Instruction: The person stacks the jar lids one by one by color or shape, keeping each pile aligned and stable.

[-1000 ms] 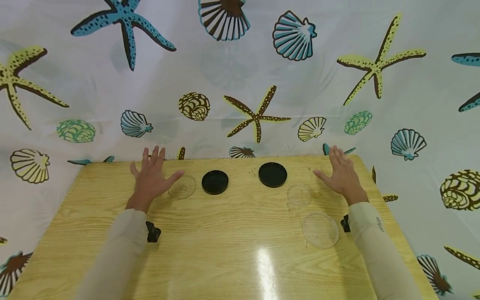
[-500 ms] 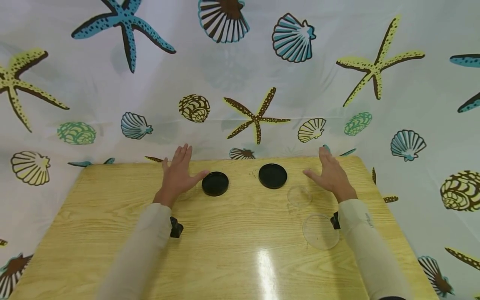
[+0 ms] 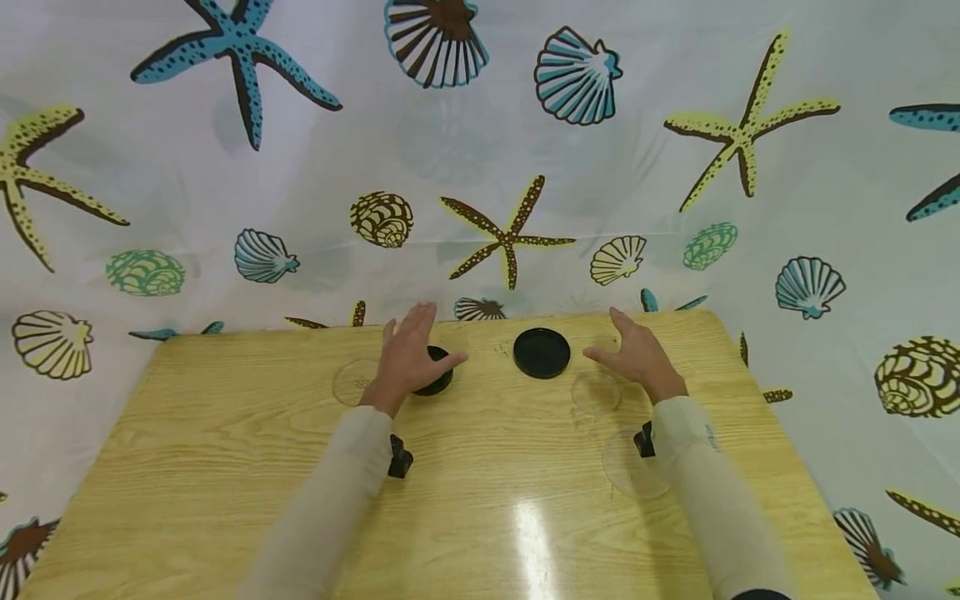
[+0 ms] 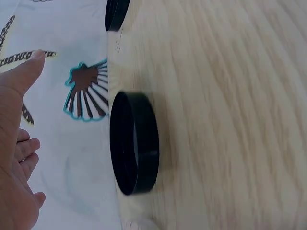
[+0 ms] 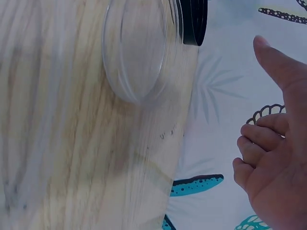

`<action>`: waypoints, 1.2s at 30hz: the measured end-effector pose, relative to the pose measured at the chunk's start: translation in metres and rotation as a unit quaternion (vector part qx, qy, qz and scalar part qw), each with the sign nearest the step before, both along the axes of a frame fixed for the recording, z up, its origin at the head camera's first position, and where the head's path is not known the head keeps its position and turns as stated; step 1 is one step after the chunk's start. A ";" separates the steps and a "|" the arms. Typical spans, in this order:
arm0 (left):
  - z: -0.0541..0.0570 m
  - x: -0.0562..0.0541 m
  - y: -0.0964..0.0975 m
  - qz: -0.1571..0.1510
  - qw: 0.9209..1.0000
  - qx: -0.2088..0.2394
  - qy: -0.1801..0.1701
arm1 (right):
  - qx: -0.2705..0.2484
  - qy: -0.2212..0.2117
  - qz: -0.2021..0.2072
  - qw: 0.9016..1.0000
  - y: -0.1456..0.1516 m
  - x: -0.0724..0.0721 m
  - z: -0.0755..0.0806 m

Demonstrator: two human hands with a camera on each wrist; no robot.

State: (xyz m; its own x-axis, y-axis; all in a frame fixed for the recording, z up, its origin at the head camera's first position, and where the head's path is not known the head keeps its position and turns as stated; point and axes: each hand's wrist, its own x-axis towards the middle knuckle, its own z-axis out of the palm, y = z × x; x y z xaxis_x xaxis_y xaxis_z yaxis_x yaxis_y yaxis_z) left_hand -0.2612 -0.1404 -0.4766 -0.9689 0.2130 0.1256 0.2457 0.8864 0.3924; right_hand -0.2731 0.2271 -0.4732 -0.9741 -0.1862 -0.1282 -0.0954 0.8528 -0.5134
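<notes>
My left hand (image 3: 408, 362) hovers over the left black round dish (image 3: 442, 379), partly covering it in the head view. In the left wrist view this shallow dish (image 4: 147, 143) shows whole, apart from the hand, whose thumb stretches out. My right hand (image 3: 636, 357) is in the air to the right of the other black dish (image 3: 542, 352), thumb spread toward it and nothing held. Near that hand lies a small clear round dish (image 3: 596, 392); the right wrist view shows a clear dish (image 5: 141, 52) beside a black dish (image 5: 195, 21).
A larger clear disc (image 3: 626, 471) lies nearer me under the right wrist. Another clear disc (image 3: 348, 383) is left of my left hand. The wooden table (image 3: 480, 517) ends at a white cloth (image 3: 442, 150) printed with shells and starfish.
Both hands have moved inward: the left one rightward from the left clear disc to above the black dish, the right one leftward. The dishes stay where they were on the table.
</notes>
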 end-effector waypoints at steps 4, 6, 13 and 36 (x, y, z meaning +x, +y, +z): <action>-0.007 -0.002 0.018 -0.020 1.000 0.015 0.004 | -0.010 -0.024 -0.001 1.000 -0.007 -0.002 -0.005; -0.011 -0.004 0.026 -0.027 0.999 0.023 0.002 | -0.013 -0.031 0.000 0.999 -0.010 -0.002 -0.007; -0.024 -0.004 0.048 -0.039 0.996 0.064 -0.050 | -0.029 -0.047 -0.001 0.998 -0.023 -0.002 -0.015; -0.044 -0.003 0.093 -0.050 0.987 0.117 -0.103 | -0.006 -0.050 0.027 0.998 -0.051 -0.006 -0.032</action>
State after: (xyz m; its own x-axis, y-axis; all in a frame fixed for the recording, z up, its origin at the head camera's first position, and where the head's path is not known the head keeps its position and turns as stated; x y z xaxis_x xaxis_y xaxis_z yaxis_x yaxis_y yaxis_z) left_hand -0.2646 -0.0471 -0.5208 -0.9545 0.2979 -0.0142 0.2217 0.7407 0.6343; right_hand -0.2788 0.1759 -0.5055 -0.9450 -0.2406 -0.2217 -0.0891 0.8412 -0.5333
